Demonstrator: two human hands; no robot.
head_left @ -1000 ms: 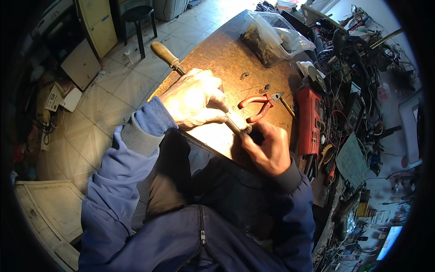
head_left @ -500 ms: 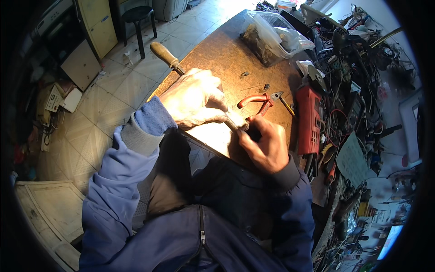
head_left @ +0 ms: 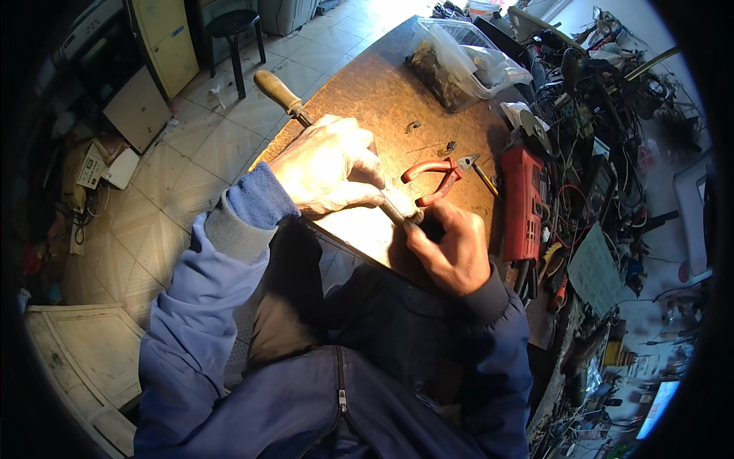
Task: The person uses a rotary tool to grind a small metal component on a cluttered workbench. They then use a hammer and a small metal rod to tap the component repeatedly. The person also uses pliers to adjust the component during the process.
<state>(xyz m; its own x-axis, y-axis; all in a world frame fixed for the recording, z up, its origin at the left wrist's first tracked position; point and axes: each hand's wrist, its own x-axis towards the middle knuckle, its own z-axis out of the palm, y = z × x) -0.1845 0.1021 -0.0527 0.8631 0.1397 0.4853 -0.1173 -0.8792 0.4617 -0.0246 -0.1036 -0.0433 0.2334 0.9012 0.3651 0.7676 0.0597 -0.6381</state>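
My left hand (head_left: 329, 168) is closed around the shank of what looks like a file (head_left: 277, 92), with its wooden handle sticking out past the hand at upper left. The tool's grey metal bar slants down to the right, under my left fingers. At its far end my right hand (head_left: 456, 249) pinches a small dark piece with a ridged edge (head_left: 417, 217), up against the bar; my fingers hide most of that piece. Both hands are over the near edge of the worn wooden bench (head_left: 359, 96), under bright light. Red-handled pliers (head_left: 428, 165) lie open just beyond my right hand.
Small dark bits (head_left: 413, 126) lie on the bench, and a yellow-handled tool (head_left: 485, 180) lies by the pliers. Farther back sits a clear plastic box (head_left: 451, 76). A red device (head_left: 521, 203) and tangled cables border the right side. A black stool (head_left: 232, 24) stands on the tiled floor.
My right hand has shifted very slightly right and down, still pinching the small piece. The left hand and the wooden-handled tool are nearly unmoved.
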